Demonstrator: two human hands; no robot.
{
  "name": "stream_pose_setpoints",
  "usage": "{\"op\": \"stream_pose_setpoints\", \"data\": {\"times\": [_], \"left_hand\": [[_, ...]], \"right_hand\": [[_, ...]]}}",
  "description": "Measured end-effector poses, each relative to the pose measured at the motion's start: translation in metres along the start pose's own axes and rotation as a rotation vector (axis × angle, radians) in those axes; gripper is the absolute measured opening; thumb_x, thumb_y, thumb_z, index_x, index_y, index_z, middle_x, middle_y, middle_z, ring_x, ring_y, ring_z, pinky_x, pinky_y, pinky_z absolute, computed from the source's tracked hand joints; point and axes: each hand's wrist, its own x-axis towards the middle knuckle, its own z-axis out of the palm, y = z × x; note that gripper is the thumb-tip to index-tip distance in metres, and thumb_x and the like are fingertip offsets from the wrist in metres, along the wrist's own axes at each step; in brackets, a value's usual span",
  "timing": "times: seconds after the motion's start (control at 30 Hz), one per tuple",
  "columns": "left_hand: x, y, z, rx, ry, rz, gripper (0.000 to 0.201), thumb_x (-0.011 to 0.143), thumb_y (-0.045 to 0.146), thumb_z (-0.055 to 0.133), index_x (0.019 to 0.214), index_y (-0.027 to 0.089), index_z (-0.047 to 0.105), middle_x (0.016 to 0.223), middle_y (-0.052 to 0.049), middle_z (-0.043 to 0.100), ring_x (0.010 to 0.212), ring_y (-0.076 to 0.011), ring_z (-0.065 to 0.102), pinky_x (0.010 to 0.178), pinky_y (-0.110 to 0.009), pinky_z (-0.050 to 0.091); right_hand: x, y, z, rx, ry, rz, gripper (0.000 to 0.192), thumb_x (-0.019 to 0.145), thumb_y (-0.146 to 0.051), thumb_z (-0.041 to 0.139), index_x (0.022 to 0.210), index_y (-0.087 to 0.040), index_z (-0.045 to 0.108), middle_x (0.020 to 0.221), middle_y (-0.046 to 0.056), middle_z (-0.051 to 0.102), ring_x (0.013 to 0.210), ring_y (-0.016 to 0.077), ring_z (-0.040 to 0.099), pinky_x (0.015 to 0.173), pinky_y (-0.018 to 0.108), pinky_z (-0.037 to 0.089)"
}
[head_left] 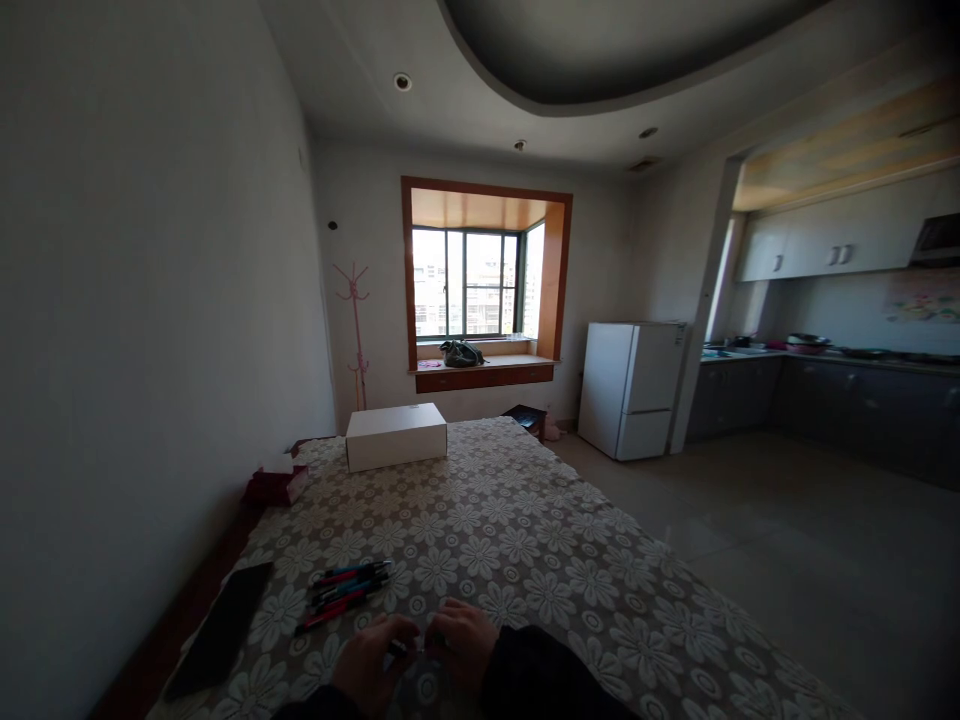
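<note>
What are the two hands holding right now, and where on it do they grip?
The left hand and right hand pinch a small dark object between their fingertips, one at each end; it is too small to identify.

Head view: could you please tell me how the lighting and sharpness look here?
Head view: backlit by the bright window; walls and foreground dim; the hands, left hand and right hand, are dark and soft; straight lines bow near the edges.

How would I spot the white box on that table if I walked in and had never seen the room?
Start at the long table with the flowered lace cloth that runs toward the window. At its far end, on the side nearer the wall, sits the white box. It is flat, plain and rectangular, the largest thing on the cloth, unlike the small dark red tissue box at the table's edge beside it.
</note>
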Motion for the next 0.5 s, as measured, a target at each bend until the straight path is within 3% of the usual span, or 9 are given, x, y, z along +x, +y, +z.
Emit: {"op": "stream_pose_setpoints", "data": {"times": [0.23, 0.5], "left_hand": [[-0.0014, 0.0018, -0.0005, 0.001, 0.007, -0.037, 0.015, 0.077, 0.018, 0.054, 0.085, 0.022, 0.066, 0.083, -0.002, 0.073, 0.08, -0.0171, 0.071, 0.068, -0.024, 0.055], [-0.0009, 0.0009, 0.0016, 0.018, 0.011, -0.085, 0.013, 0.08, 0.023, 0.055, 0.086, 0.023, 0.066, 0.083, -0.001, 0.073, 0.079, -0.0184, 0.071, 0.073, -0.028, 0.054]], "right_hand": [[-0.0031, 0.0023, 0.003, 0.01, 0.02, -0.099, 0.018, 0.087, -0.027, 0.06, 0.102, -0.025, 0.07, 0.089, 0.002, 0.071, 0.085, 0.0194, 0.061, 0.078, 0.03, 0.045], [-0.0027, -0.0006, 0.0022, -0.016, 0.056, -0.087, 0.015, 0.084, -0.023, 0.06, 0.096, -0.024, 0.069, 0.087, 0.003, 0.07, 0.084, 0.0193, 0.06, 0.077, 0.03, 0.046]]}}
